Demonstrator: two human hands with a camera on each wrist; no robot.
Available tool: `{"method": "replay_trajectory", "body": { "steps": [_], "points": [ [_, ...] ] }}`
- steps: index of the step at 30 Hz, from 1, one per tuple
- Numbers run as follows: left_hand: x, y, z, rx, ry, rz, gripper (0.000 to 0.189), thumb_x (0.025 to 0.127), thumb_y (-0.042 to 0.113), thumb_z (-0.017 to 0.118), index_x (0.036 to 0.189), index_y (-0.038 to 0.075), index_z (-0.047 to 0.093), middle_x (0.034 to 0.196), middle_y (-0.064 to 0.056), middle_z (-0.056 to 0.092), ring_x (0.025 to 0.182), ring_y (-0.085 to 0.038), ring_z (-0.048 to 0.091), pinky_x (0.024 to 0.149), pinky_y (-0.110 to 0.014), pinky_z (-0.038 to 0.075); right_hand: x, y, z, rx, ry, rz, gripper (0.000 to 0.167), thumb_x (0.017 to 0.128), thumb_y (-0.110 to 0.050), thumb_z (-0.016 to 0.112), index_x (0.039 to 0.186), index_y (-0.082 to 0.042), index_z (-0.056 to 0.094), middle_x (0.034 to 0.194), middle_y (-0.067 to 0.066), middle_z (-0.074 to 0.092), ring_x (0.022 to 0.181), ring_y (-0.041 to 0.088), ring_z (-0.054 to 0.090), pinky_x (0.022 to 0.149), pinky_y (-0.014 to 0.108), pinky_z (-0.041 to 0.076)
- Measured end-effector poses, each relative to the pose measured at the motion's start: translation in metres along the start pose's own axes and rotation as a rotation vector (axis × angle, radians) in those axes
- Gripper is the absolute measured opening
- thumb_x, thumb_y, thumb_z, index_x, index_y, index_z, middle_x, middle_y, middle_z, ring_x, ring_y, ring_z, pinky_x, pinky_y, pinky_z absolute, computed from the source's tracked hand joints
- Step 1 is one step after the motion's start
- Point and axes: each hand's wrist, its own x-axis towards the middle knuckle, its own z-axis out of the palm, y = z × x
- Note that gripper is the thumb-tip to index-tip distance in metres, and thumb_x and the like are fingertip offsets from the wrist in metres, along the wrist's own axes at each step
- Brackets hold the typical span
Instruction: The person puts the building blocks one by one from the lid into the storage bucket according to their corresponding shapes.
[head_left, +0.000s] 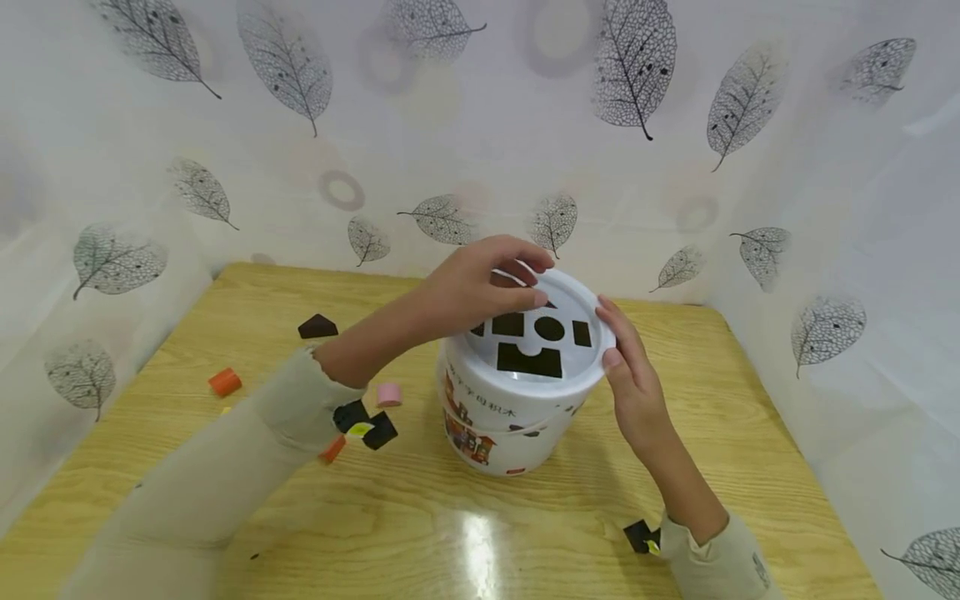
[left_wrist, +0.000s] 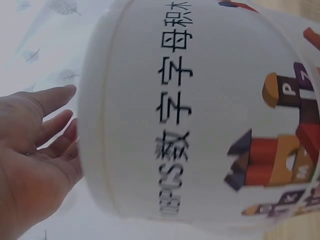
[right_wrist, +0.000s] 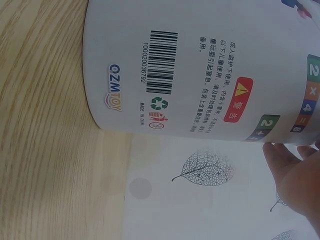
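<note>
A white toy-block bucket (head_left: 498,429) with printed pictures and Chinese characters stands upright on the table. Its white lid (head_left: 577,367) has several shaped cut-outs, among them a round one and squares. My left hand (head_left: 468,287) hovers over the lid's far left part, fingers loosely bent and thumb stretched out over the holes. In the left wrist view that hand (left_wrist: 37,150) shows beyond the bucket's rim, with nothing seen in it. My right hand (head_left: 636,387) rests against the right side of the lid's rim, fingertips and thumb touching it.
Left of the bucket lie a pink block (head_left: 388,394), an orange block (head_left: 225,382), a dark brown pointed block (head_left: 318,326) and another orange block (head_left: 333,450), partly hidden by the left sleeve. A leaf-patterned curtain (head_left: 480,150) surrounds the wooden table (head_left: 420,533) at the back and sides.
</note>
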Motion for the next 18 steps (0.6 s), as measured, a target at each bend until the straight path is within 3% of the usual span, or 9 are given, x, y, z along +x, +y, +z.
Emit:
{"method": "replay_trajectory", "body": {
  "steps": [4, 10, 18],
  "points": [
    [-0.017, -0.005, -0.016, -0.057, 0.067, -0.008, 0.043, 0.094, 0.025, 0.074, 0.134, 0.014, 0.061, 0.132, -0.006, 0.062, 0.115, -0.013, 0.064, 0.100, -0.029, 0.053, 0.000, 0.002, -0.001, -0.010, 0.006, -0.005, 0.047, 0.109, -0.014, 0.034, 0.155, -0.010, 0.037, 0.166, 0.003, 0.026, 0.153, 0.016, 0.022, 0.118, 0.016, 0.027],
    [-0.045, -0.019, -0.038, -0.071, 0.162, -0.011, 0.046, 0.096, 0.022, 0.072, 0.138, 0.013, 0.058, 0.133, -0.002, 0.061, 0.117, -0.015, 0.062, 0.101, -0.033, 0.054, 0.000, 0.004, -0.001, -0.009, 0.012, -0.018, 0.047, 0.108, -0.014, 0.034, 0.155, -0.009, 0.037, 0.166, 0.004, 0.026, 0.153, 0.016, 0.023, 0.118, 0.016, 0.027],
    [-0.079, -0.046, -0.050, -0.049, 0.231, -0.062, 0.043, 0.098, 0.020, 0.068, 0.139, 0.011, 0.057, 0.132, -0.004, 0.062, 0.118, -0.018, 0.062, 0.102, -0.036, 0.053, -0.001, 0.003, 0.000, 0.002, 0.011, -0.006, 0.047, 0.108, -0.015, 0.035, 0.155, -0.010, 0.037, 0.166, 0.001, 0.026, 0.154, 0.017, 0.022, 0.119, 0.017, 0.027]
  ]
}}
